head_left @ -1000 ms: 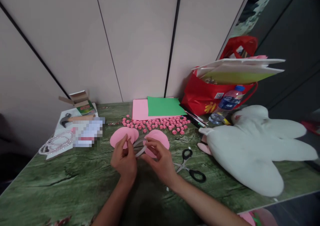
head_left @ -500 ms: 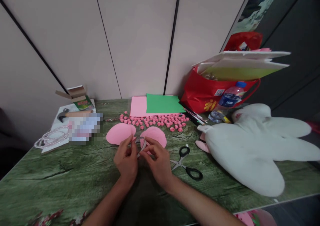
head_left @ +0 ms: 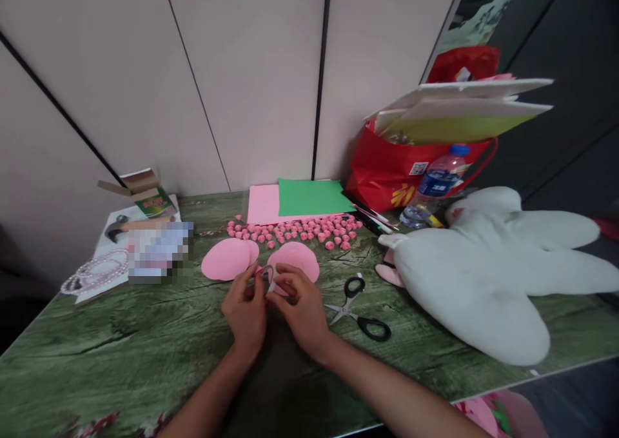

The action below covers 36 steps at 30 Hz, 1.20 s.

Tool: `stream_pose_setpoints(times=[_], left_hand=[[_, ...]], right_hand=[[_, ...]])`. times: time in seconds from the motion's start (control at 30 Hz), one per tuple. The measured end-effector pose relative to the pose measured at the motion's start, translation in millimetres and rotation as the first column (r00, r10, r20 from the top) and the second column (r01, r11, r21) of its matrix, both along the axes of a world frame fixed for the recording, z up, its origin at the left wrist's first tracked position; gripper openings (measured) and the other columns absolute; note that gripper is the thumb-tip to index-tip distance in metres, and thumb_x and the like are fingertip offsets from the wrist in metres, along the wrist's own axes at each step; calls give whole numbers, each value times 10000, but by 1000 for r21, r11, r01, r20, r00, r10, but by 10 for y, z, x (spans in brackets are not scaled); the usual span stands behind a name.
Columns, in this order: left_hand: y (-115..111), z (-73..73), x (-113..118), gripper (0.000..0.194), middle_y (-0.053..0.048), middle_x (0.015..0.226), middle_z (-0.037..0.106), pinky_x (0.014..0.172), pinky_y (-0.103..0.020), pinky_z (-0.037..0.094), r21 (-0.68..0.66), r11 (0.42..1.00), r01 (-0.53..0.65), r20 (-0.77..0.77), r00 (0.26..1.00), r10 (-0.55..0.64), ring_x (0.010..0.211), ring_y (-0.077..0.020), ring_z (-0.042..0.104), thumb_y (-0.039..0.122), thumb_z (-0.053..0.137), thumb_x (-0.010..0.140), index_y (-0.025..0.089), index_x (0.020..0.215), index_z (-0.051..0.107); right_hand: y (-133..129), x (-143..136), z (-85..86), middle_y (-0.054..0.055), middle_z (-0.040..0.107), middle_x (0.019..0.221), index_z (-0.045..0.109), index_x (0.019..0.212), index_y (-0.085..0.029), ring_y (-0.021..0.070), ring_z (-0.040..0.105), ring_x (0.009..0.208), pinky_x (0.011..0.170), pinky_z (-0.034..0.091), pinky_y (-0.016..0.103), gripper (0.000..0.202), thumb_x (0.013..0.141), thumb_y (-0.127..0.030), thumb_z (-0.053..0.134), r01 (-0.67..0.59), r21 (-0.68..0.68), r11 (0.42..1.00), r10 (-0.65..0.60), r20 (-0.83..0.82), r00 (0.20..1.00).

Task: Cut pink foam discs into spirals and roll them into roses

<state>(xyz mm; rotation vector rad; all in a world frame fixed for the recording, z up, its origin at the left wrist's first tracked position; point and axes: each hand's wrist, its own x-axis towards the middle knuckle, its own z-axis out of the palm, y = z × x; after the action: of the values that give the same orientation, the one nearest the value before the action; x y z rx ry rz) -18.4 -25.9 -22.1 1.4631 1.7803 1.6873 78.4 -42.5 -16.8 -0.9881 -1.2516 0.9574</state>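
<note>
Between my two hands is a small pale grey ring [head_left: 269, 274] that looks like a roll of clear tape. My left hand [head_left: 245, 312] is closed on its left side, and a bit of pink shows at those fingertips. My right hand [head_left: 302, 309] pinches the ring's right edge between thumb and fingers. Just beyond my fingers lie pink paper circles [head_left: 225, 259] on the left and a second stack of pink circles [head_left: 302, 257] on the right. Black-handled scissors [head_left: 345, 310] rest with blades apart, right of my right hand.
Behind the circles are many rolled pink paper flowers [head_left: 293, 233] and green paper [head_left: 309, 197]. A white plush toy [head_left: 464, 277], water bottle [head_left: 438, 183] and red bag [head_left: 370, 173] stand right. At left are a hammer [head_left: 145, 224], beads [head_left: 99, 270] and an opened box [head_left: 152, 200].
The ring has turned and now appears narrower between my hands, with my right fingers closer around it. The whole view has shifted slightly; the things on the table have kept their places.
</note>
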Motion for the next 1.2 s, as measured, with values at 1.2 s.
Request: stream_pose_setpoints(times=[1.2], left_hand=[[43, 109, -9, 372, -17, 627, 659, 228, -160, 311, -196, 979, 50, 312, 950, 14, 296, -81, 493, 343, 594, 682, 152, 997, 648]], right_hand=[[-282, 1426, 193, 95, 605, 881, 580, 1056, -172, 219, 583, 805, 725, 464, 358, 407, 730, 5, 411, -190, -171, 967, 168, 985, -29]])
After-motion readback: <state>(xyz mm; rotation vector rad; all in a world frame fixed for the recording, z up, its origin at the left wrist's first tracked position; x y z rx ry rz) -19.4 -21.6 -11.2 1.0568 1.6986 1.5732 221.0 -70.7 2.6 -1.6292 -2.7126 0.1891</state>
